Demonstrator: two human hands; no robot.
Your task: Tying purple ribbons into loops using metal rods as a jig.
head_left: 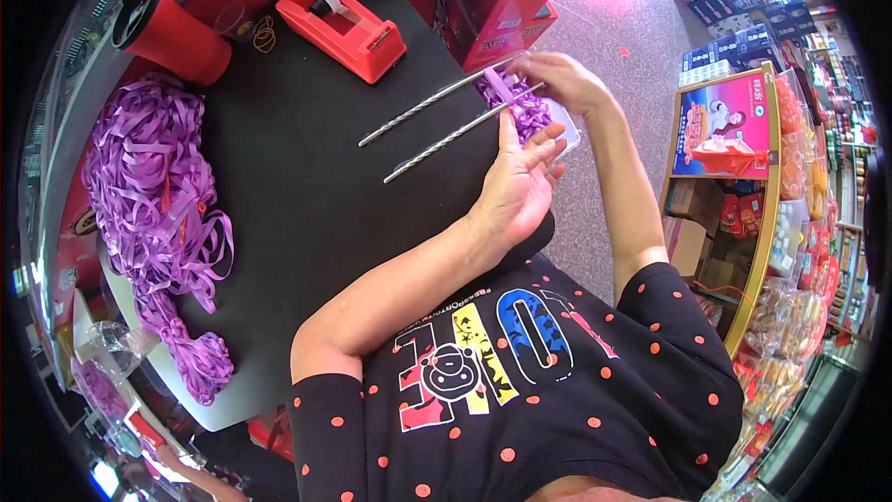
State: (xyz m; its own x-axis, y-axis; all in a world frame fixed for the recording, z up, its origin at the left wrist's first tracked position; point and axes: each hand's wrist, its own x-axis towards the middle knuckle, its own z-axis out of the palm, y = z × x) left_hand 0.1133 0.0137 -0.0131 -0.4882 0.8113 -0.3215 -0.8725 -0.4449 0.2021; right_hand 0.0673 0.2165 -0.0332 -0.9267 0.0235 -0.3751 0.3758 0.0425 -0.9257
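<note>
Two spiral-fluted metal rods (432,144), like long drill bits, stick out side by side over the black tabletop. A band of purple ribbon (499,85) spans the rods near their right ends. My left hand (517,184) is palm up below them, thumb raised against the near rod and ribbon, its other fingers loosely spread. My right hand (569,84) is at the rods' far right end, fingers bent and closed on the purple ribbon; its fingertips are partly hidden. Under both hands, at the table's edge, a pale plastic container (570,138) holds crinkled purple ribbon pieces (528,123).
A large heap of purple ribbon loops (153,186) lies along the left of the black table (307,195). At the back are a red tape dispenser (344,30), a red tumbler (175,35) and rubber bands (266,34). Red boxes (506,0) stand beyond; a shelf unit (725,195) is at right.
</note>
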